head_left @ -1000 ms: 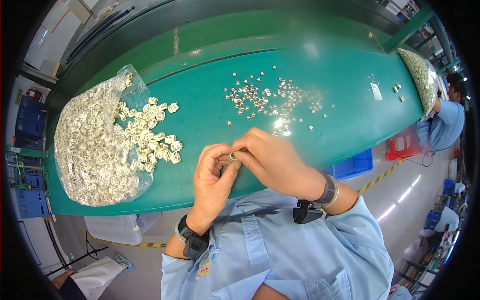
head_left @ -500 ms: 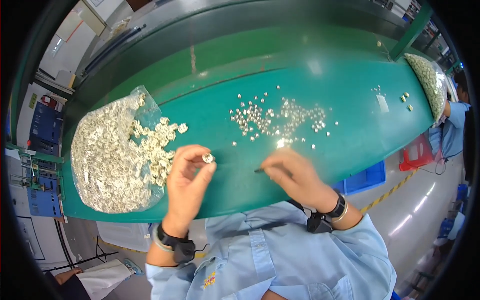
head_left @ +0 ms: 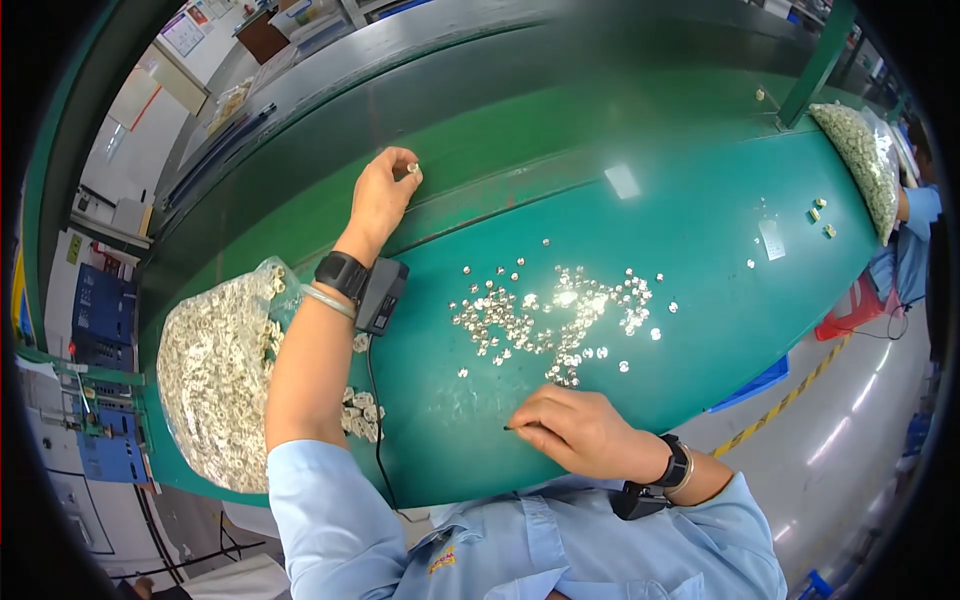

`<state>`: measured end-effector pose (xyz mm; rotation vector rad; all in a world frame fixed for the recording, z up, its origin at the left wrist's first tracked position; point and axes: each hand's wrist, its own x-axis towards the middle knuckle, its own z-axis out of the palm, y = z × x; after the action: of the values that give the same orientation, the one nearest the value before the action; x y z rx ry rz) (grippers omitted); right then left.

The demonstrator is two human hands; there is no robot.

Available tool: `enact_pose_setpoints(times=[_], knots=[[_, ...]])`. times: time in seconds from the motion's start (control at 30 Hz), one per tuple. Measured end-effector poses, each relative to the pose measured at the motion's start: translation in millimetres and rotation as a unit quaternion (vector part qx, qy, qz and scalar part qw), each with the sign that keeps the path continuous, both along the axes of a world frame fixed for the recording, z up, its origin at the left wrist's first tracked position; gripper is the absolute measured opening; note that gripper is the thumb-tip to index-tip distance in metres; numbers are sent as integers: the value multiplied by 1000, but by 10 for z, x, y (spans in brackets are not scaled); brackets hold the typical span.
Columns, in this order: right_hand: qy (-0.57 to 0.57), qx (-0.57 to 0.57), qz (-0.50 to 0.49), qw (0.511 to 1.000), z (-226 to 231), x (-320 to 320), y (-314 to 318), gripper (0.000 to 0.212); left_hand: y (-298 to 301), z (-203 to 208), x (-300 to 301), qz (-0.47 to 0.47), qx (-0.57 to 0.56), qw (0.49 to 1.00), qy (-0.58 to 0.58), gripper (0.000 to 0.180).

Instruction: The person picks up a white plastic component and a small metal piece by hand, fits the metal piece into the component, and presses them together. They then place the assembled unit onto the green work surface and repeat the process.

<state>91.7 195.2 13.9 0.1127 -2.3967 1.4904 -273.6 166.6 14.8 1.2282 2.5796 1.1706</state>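
My left hand is stretched out over the green belt at the far side, thumb and fingers pinching a small cream-coloured part. Close to the near edge of the green table, my right hand is closed around a thin dark tool; only its tip shows, so its kind is unclear. Small shiny metal pieces lie scattered just beyond the right hand. Under my left forearm, loose cream-coloured parts spill beside a clear plastic bag full of them.
At the right end stands another filled bag, with a co-worker's blue sleeve behind it. A few cream parts and a white slip lie near it. A green post rises at the far right. A black cable hangs from my left wrist device.
My left hand has moved from the table's near side up and away over the belt, carrying the cream-coloured part. The right hand keeps its hold on the dark tool. The view has shifted.
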Motion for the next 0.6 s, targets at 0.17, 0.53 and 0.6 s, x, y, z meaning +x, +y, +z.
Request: enact_pose_setpoints(times=[0.17,0.53,0.6], knots=[[-12,1,18,1000,-15,-74,52,11,44,-231,-201,-4,-58,997,55,24],[16,38,11,999,-29,-9,51,11,-1291,546,668,-117,-175,975,67,20],[32,42,30,998,-26,-12,46,11,-1504,527,940,-123,-214,964,101,20]])
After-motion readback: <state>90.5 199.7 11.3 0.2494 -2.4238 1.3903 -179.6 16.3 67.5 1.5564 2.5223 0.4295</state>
